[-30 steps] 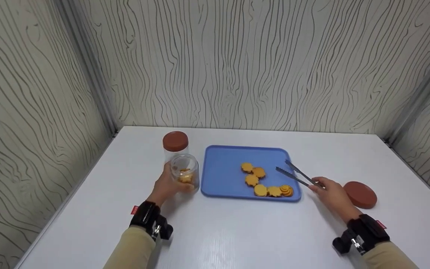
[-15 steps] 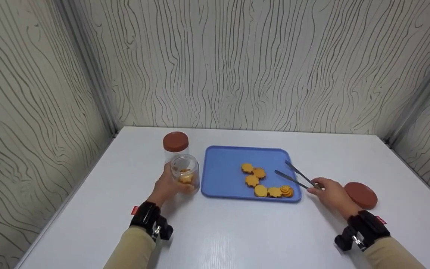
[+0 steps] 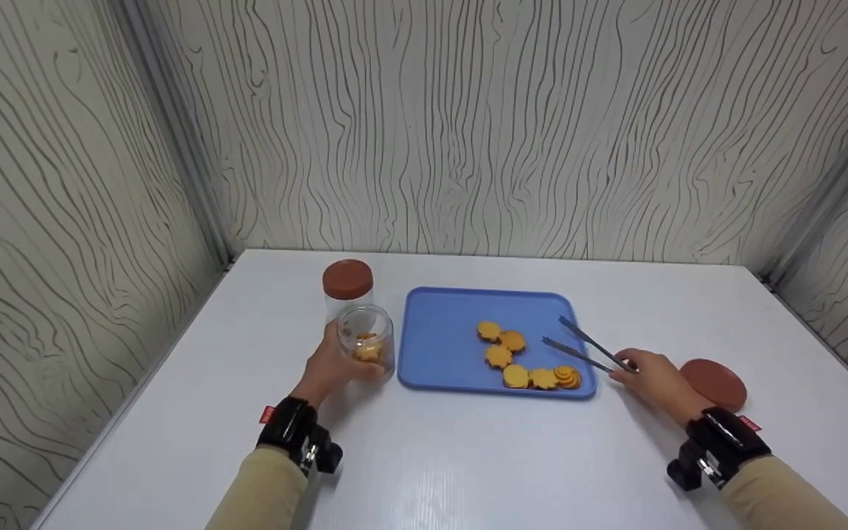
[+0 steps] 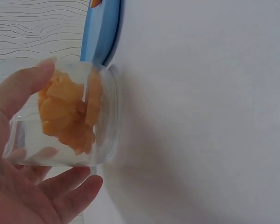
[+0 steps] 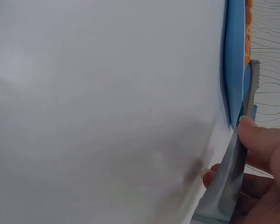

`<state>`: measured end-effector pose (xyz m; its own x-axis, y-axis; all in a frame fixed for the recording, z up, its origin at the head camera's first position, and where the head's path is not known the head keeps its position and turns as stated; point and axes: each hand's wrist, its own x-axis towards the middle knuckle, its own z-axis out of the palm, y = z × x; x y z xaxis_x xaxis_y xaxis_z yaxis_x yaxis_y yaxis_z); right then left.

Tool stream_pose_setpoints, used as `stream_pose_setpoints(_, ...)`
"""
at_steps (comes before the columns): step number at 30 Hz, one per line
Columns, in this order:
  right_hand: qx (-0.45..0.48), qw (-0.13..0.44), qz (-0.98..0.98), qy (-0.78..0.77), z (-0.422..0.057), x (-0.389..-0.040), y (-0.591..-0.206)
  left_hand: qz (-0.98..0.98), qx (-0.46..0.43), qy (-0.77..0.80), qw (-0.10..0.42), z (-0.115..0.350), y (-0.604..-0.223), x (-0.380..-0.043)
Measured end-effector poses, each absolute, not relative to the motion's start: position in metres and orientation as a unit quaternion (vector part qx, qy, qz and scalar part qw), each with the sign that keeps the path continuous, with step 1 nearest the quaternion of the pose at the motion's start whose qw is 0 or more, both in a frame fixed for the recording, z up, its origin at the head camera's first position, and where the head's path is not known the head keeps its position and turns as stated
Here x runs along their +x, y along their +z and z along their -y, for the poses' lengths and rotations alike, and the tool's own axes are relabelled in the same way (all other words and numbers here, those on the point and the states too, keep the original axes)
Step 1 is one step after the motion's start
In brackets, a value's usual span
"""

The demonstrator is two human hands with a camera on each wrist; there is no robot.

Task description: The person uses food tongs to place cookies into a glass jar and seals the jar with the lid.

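Observation:
My left hand [image 3: 330,369] grips a clear lidless jar [image 3: 387,346] left of the blue tray [image 3: 439,309]. Inside the jar lie orange-yellow cookies [image 4: 60,107], seen through its wall in the left wrist view. My right hand [image 3: 652,381] holds metal tongs [image 3: 593,346] by the handle, thumb on one arm. The tongs' tips are spread apart over the tray's right edge, with nothing between them. Several cookies [image 3: 499,357] lie on the tray, in a bent row running to its lower right corner, where a swirl-shaped cookie [image 3: 566,377] sits.
Behind the held jar stands a second jar with a reddish-brown lid [image 3: 348,279]. Another reddish-brown lid [image 3: 713,383] lies on the white table [image 3: 439,449], beside my right wrist. Patterned panels [image 3: 461,132] rise at the back and sides.
The tongs have shifted very slightly, and their tips stand a little closer together than before. The left hand, the jar and the cookies hold their places.

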<state>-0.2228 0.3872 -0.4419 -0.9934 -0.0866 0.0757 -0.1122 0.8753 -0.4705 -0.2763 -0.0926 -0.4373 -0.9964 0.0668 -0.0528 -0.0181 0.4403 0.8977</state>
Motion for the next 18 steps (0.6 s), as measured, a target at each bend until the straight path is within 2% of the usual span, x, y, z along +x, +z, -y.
stream_pose_setpoints(10, 0.032, 0.012, 0.973, 0.227, -0.391, -0.224, -0.439, -0.846, 0.005, 0.531, 0.051, 0.091, -0.435, -0.276)
stream_pose_setpoints(15, 0.000, 0.042, 0.982, 0.183, -0.407, -0.221, -0.428, -0.847, 0.004, 0.530, 0.054, 0.091, -0.435, -0.275)
stream_pose_setpoints(18, -0.034, 0.021, 0.986, 0.165, -0.423, -0.216, -0.419, -0.848, 0.006, 0.527, 0.054, 0.092, -0.434, -0.274)
